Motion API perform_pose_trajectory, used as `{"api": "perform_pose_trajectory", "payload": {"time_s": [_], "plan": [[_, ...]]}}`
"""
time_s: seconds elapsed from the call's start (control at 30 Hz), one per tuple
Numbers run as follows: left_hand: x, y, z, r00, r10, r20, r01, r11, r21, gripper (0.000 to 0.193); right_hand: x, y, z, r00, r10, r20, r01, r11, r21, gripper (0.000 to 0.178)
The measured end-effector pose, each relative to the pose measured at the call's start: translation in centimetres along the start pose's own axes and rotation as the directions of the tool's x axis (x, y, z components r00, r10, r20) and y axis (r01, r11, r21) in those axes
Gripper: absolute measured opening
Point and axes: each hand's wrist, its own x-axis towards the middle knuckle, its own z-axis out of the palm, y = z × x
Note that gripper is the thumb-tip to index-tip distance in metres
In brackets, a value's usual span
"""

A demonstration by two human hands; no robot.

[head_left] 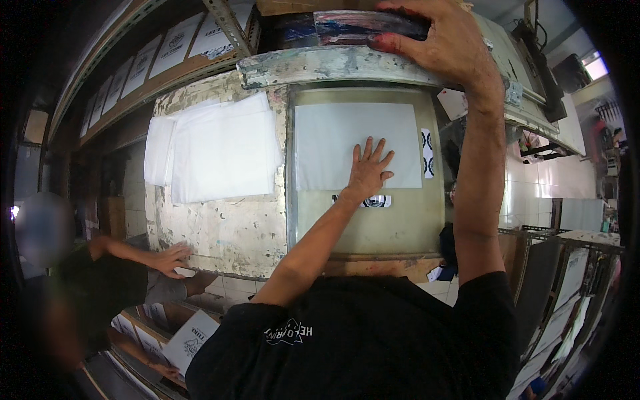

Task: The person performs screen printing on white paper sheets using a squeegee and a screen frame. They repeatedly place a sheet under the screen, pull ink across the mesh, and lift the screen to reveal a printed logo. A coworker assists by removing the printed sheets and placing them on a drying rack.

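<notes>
My left hand (370, 172) lies flat with fingers spread on a smooth white sheet (323, 147). The sheet rests on a yellowish-green printing bed (320, 223) in the middle. At the top, my right hand (447, 43) grips an ink-stained frame (367, 30), thumb on the near side and fingers on the far side. Its fingertips carry red ink, and part of the hand is cut off by the picture's edge. In front of the frame runs a paint-spattered bar (333, 65). Small black-and-white printed strips (428, 153) lie beside and below the sheet.
A loose stack of white sheets (223, 150) lies on the stained table (213, 233) to the left. At the lower left, another person's hand (170, 259) touches the table edge. Printed white boxes (175, 47) line the far-left shelf, and racks (560, 293) stand at right.
</notes>
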Motion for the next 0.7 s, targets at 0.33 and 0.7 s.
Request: {"api": "perform_pose_trajectory", "payload": {"time_s": [0.33, 0.7], "plan": [[-2.1, 2.1, -0.1, 0.996, 0.063, 0.064, -0.062, 0.998, -0.006, 0.056, -0.3, -0.2, 0.2, 0.999, -0.015, -0.03, 0.014, 0.999, -0.045, 0.053], [-5.9, 1.2, -11.8, 0.844, -0.288, -0.452, -0.177, 0.645, -0.743, 0.081, -5.8, 1.2, 4.4, 0.973, -0.193, -0.129, 0.181, 0.978, -0.101, 0.051]]}}
